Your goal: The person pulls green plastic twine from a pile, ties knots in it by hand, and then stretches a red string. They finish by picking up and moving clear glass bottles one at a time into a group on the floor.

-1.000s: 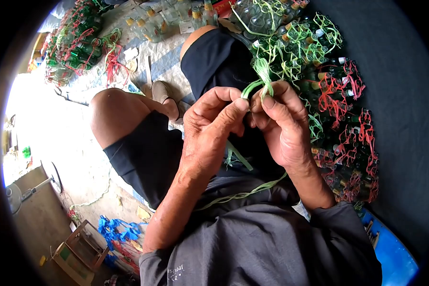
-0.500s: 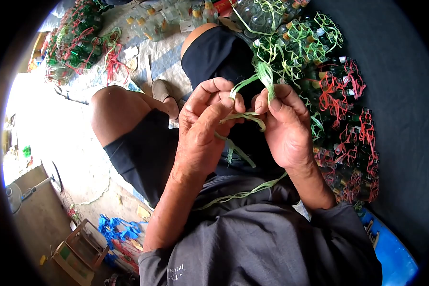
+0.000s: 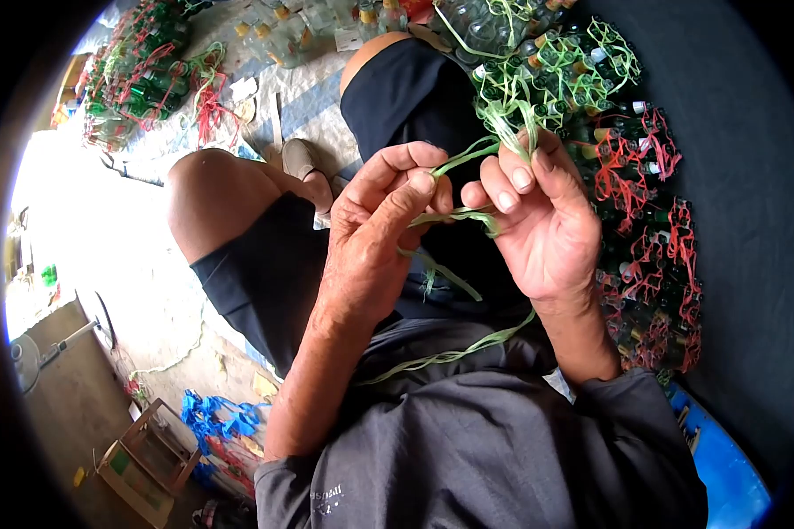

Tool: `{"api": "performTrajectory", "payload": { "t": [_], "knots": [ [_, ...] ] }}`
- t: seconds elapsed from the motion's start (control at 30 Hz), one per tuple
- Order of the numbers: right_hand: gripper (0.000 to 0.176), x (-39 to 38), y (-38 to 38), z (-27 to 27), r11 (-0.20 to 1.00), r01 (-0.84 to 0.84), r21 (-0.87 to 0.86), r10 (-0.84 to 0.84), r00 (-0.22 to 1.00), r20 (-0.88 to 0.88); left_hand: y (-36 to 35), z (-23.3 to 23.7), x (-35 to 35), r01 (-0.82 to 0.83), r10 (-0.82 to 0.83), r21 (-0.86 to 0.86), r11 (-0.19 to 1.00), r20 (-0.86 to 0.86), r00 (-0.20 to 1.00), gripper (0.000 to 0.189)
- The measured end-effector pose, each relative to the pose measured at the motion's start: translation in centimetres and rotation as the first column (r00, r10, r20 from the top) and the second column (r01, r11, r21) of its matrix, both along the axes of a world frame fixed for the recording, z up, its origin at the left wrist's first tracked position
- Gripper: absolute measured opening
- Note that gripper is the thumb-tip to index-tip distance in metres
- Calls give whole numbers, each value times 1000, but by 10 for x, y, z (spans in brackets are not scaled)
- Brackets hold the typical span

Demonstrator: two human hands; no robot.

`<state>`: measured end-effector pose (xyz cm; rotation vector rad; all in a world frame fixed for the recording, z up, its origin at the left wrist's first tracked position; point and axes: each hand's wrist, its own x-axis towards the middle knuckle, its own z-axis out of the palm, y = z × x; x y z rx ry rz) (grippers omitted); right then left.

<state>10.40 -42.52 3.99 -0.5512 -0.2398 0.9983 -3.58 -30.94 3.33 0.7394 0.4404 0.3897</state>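
Pinching the green strands (image 3: 507, 130) between thumb and forefinger, my left hand (image 3: 372, 231) has its thumb angled up and to the right. My right hand (image 3: 551, 231) is turned palm towards me, thumb and a fingertip squeezing the same strands at their bunched part, the other fingers curled loosely. Both wrists bend in towards the middle, and I have the strands above my lap. Between my hands their long axis slants up to the right; the bunch fans upward past my right fingertips, and a frayed tail (image 3: 454, 278) hangs down and to the right. A twisted green cord (image 3: 450, 357) slants across my waist. Small pale lettering marks my dark shirt (image 3: 468, 450), too unclear to read. Beyond my right hand lie bottles (image 3: 648, 256) in red and green netting.
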Motion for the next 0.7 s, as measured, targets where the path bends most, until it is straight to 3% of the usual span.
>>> {"api": "performTrajectory", "payload": {
  "t": [0.2,0.3,0.4,0.57,0.7],
  "knots": [
    [17,-3,-2,-6,998,-69,-2,69,997,-29,4,-5,4,-54,90,-191,980,183,979,25],
    [15,-5,-5,-9,995,-89,-34,88,996,-34,2,11,8,-124,184,-319,940,166,969,22],
    [14,-6,-6,-7,990,-137,-38,135,990,-52,16,-7,4,27,96,-365,931,314,944,20],
    [15,0,-5,-8,975,-218,36,219,975,-29,12,-12,-1,41,55,-325,945,280,958,19],
    [10,0,-4,-3,974,-146,-174,131,987,-95,12,-4,-12,64,-13,-261,963,193,981,18]
  ]
}}
